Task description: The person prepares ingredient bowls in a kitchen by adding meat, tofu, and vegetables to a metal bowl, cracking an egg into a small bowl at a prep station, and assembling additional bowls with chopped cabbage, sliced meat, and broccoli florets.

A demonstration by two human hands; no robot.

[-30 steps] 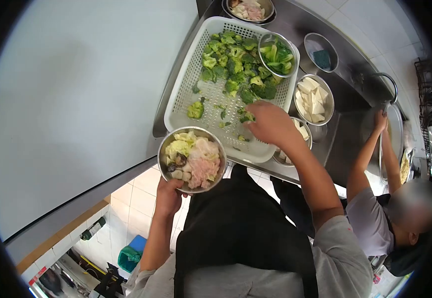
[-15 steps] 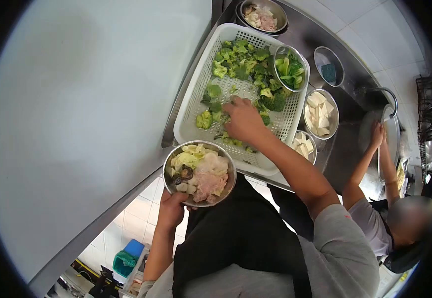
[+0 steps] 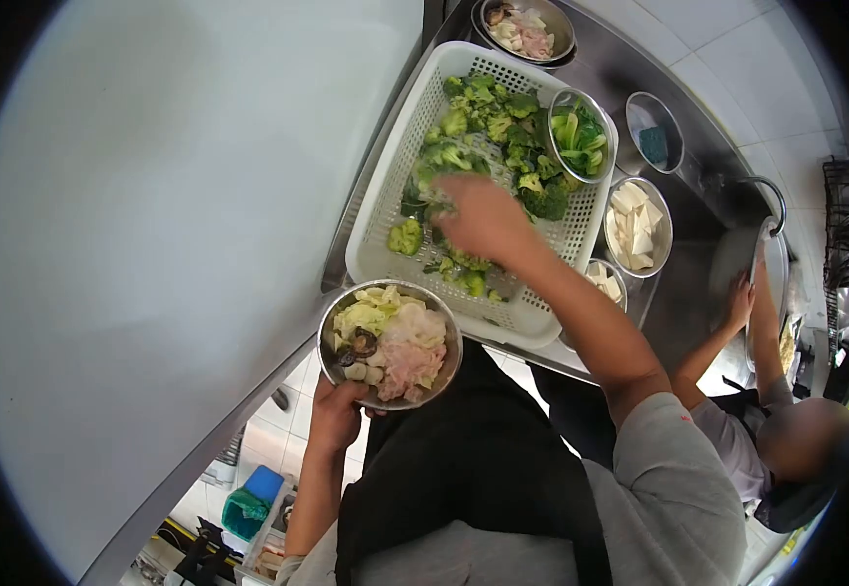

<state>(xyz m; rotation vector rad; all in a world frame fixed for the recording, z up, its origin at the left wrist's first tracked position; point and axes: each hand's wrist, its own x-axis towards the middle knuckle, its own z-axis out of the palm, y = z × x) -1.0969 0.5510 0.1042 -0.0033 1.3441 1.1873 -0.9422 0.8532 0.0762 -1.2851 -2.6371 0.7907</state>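
My left hand (image 3: 337, 410) grips the near rim of a round metal bowl (image 3: 323, 342), thumb on the edge and fingers underneath. In it lie chopped cabbage (image 3: 368, 311), pale pink meat (image 3: 413, 356), dark mushroom slices (image 3: 362, 342) and small whitish pieces. My right hand (image 3: 478, 217) reaches into a white perforated basket (image 3: 368, 239), its fingers down among broccoli florets (image 3: 493, 103). Motion smears those fingers and the florets beside them, so whether they grip any is unclear. A metal bowl of leafy greens (image 3: 579, 142) rests inside the basket's right side.
Bowls of white slabs (image 3: 636, 227) and white blocks (image 3: 605, 281) stand right of the basket. Stacked bowls (image 3: 527, 29) sit beyond it. Another metal bowl (image 3: 655, 132) holds a green pad. At the sink (image 3: 693, 293), a co-worker's hands (image 3: 743, 298) touch a large round metal vessel.
Within the basket, my right hand has shifted slightly, and florets near its fingers have moved toward the far side. The bowl in my left hand stays nearly in place. The co-worker's hands have moved apart.
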